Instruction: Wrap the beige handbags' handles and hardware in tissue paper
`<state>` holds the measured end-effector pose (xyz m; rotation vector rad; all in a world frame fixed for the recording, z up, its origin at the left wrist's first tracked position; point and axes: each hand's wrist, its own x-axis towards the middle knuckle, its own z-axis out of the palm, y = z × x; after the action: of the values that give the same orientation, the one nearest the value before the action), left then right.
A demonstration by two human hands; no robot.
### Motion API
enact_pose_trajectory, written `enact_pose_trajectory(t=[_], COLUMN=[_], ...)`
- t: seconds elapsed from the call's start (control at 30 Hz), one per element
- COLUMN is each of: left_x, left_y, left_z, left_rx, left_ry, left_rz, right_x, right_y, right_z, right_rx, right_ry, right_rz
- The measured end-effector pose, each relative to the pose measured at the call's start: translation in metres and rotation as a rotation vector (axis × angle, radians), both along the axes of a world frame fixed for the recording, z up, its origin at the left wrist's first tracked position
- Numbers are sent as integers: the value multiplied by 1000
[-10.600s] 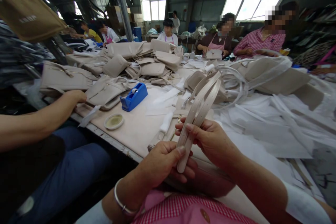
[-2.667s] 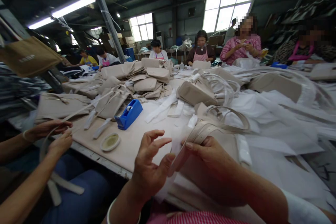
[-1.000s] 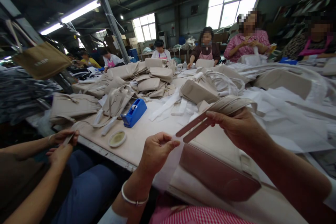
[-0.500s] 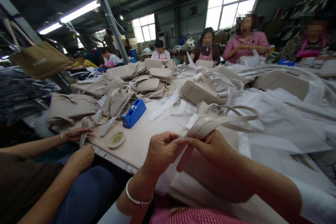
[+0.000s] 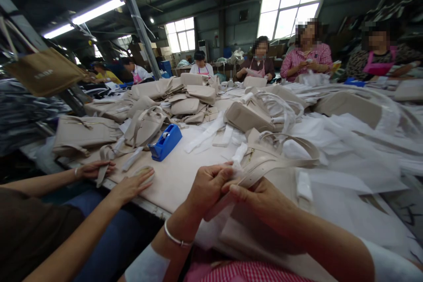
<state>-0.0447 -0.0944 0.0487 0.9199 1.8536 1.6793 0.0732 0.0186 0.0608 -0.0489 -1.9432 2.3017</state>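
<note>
My left hand (image 5: 209,185), with a silver bangle on its wrist, is closed round the wrapped end of a beige strap (image 5: 261,171). Thin whitish wrapping (image 5: 238,158) shows at its fingertips. Thumb and fingers of my right hand (image 5: 269,198) pinch the same strap just beside it, the two hands nearly touching. From there the strap runs right and curves into a loop. Under and behind it lies a beige handbag (image 5: 287,176) with a small gold zip pull (image 5: 251,154). My fingers hide part of the strap's end.
A blue tape dispenser (image 5: 167,142) stands left of centre. At the left, a co-worker's hand (image 5: 130,185) covers a small round dish; the other holds a strap. Beige handbags (image 5: 194,97) are heaped behind, with white sheets (image 5: 357,158) at right. Several people work across the table.
My left hand has closed further round the strap's end, which has turned in my grip. The co-worker's nearer hand has moved forward from the strap onto the round dish.
</note>
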Motion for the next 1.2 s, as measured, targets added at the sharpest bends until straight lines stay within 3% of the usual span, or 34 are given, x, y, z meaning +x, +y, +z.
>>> enact_pose_trajectory(t=[0.17,0.33,0.43,0.63,0.8,0.97,1.2], left_x=[-12,-20,-21,-22,-21,-22,-19], left_y=[-16,-32,-35,-35,-41,-44,-38], left_z=[-3,-3,-4,-11,-10,-11,-9], left_rx=[92,0,-90,-65,-37,-93,-209], left_ry=[-47,36,90,101,126,34,179], left_rz=[46,75,119,89,-28,56,11], right_x=[-6,-2,-1,-4,-3,-1,0], right_y=[17,39,46,56,59,58,59], right_z=[-2,17,23,14,9,7,17], right_rx=[0,194,269,320,295,298,369], right_ry=[-21,-17,4,74,52,54,96], right_rz=[-248,-495,-564,-587,-544,-513,-487])
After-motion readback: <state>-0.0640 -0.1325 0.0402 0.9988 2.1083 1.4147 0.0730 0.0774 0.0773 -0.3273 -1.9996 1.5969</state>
